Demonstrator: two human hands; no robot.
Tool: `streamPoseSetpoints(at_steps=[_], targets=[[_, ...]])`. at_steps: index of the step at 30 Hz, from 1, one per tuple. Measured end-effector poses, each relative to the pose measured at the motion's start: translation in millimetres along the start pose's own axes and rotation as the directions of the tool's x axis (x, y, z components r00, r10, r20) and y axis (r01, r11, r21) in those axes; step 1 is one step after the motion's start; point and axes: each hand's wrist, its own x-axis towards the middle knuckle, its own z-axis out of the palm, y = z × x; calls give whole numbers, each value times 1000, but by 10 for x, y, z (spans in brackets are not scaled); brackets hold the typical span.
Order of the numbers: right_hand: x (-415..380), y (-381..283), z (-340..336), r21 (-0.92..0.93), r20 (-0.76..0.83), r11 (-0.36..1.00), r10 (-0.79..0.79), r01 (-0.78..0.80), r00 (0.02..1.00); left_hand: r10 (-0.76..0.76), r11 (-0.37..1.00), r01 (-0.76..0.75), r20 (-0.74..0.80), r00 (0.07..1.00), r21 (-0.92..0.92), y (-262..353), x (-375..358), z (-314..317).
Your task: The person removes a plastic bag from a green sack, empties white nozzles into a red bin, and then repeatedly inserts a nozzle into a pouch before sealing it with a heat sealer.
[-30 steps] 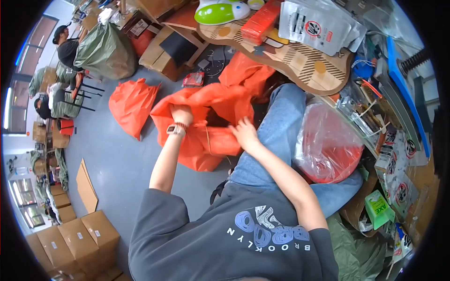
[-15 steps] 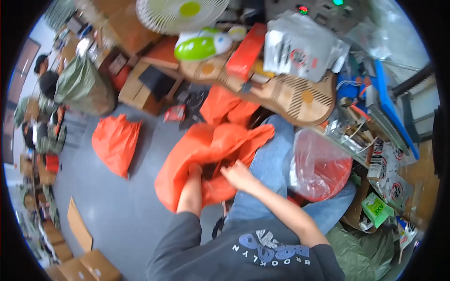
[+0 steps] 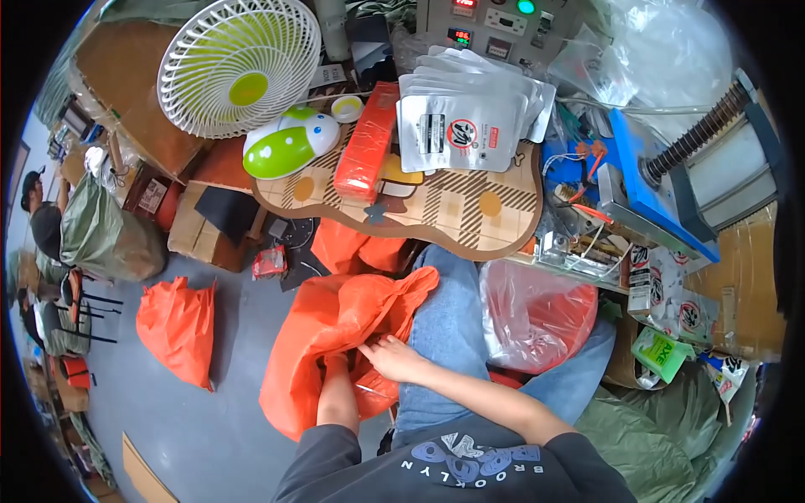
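The orange plastic bag [image 3: 331, 327] is the biggest thing near the person's hands — a large, crumpled, glossy sack that slumps from the person's left knee down to the grey floor [image 3: 210, 419], its mouth gathered in loose folds at the lap. It sits just below the edge of the wooden lap table [image 3: 436, 214], beside the leg in blue jeans [image 3: 449, 318]. The right hand [image 3: 394, 359] lies across the bag's opening with its fingers closed on a fold of the orange film. The left hand [image 3: 335, 362] is pushed into the bag past the wrist; only the forearm shows, so whether its fingers are spread or closed cannot be told.

What the bag holds is hidden — the film is opaque and the folds close over the opening. A second orange bag [image 3: 178, 331] lies well apart on the floor to the left, and more orange plastic is half covered under the table. A clear bag with red contents [image 3: 537, 314] rests against the right leg; what is in it is hard to make out. On the table stand a stack of silver pouches [image 3: 461, 126] and a white fan [image 3: 239, 67].
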Motion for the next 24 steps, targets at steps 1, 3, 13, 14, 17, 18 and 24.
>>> streamPoseSetpoints(at_steps=[1, 3, 13, 14, 17, 18, 24], targets=[[29, 27, 68, 31, -71, 999, -22, 24, 997, 18, 1000, -18, 12, 1000, 24, -94, -17, -53], [52, 28, 113, 47, -142, 997, -53, 60, 989, 38, 997, -39, 25, 999, 66, -117, 45, -172], [-108, 133, -204, 885, -404, 401, 412, 236, 816, -594, -71, -77, -19, 804, -994, 1119, -2360, -4299], [-391, 139, -451, 978, -201, 13, 302, 207, 932, -530, -156, -82, 13, 848, -984, 1218, -2520, -4573], [-1342, 136, -1096, 793, 86, -578, -204, -191, 975, -306, -225, -160, -86, 948, -961, 1457, -2611, -5048], [-1599, 102, -1242, 879, -15, -473, -156, -62, 988, -187, -271, -104, -54, 981, -957, 1492, -2563, -5119], [-2550, -225, -1393, 823, -511, 30, 475, 567, 716, 35, -856, -204, -446, 894, -476, 2190, -2051, -5282]])
